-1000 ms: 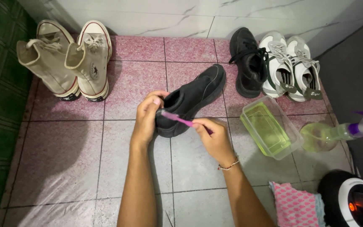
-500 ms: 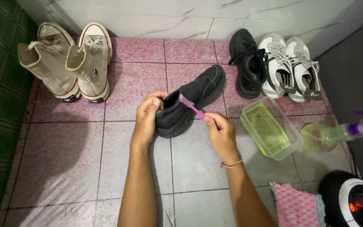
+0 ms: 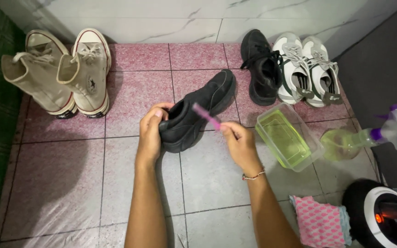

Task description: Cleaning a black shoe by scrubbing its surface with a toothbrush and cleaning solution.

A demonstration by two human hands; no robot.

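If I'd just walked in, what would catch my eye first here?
At the centre, a left hand steadies a black shoe on the tiled floor while the right hand holds a pink brush over it. To the right sits a clear tub of yellow-green liquid; a pair of cream high-tops stands far left.

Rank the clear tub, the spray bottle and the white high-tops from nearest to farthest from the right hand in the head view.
From the right hand, holding the pink brush:
1. Clear tub of yellowish liquid, just to its right.
2. Spray bottle, farther right, lying past the tub.
3. White high-tops, far left by the wall.
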